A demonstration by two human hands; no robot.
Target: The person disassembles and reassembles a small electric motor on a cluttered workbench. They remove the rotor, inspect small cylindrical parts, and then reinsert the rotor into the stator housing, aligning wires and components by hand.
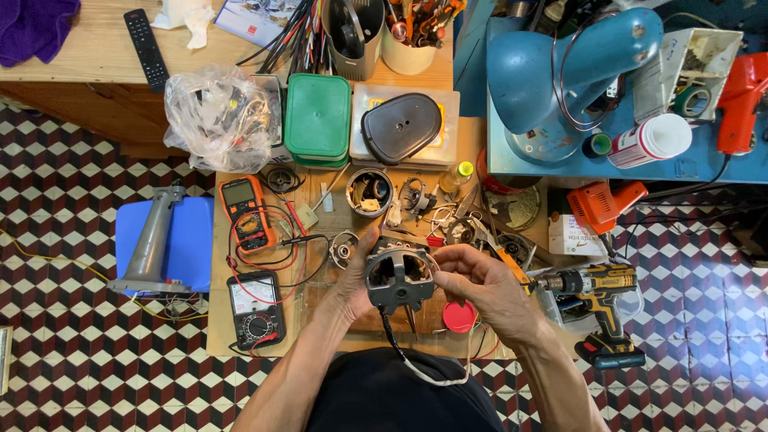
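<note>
A: Biggest first; wooden tabletop (228,320) over a chequered floor (64,240), cluttered; blue lamp (560,72) upper right on a blue bench; green lidded box (318,116) and a clear bag of wires (218,116) at the far edge.

B: Middle size?

A: Cordless drill (596,300) right of the hands, lying on its side, well apart from them; orange multimeter (244,212) and a black analogue meter (256,308) on the left, red leads looping between; red cap (459,318) just below the right wrist.

B: And the thing in hand?

A: Motor stator (398,278), a grey metal ring with windings, held above the tabletop at centre, right in front of the person's body; its open bore faces up toward the camera, so the axis runs roughly at the lens; a black-and-white cable (416,364) hangs from its near side toward the person.

B: Grips?

A: Left hand (358,280) sits on the stator's left, palm cupping the side, thumb up along the rim; that grip is closed around it; right hand (480,280) sits on the right, fingers curled in to the stator's right rim, pinching at the edge; also closed on it.

B: Which hand is nearer?

A: Both touching; stator lies between them, left carries more of the body, right only the rim; whether the right fingertips hold a wire too is too small to tell.
</note>
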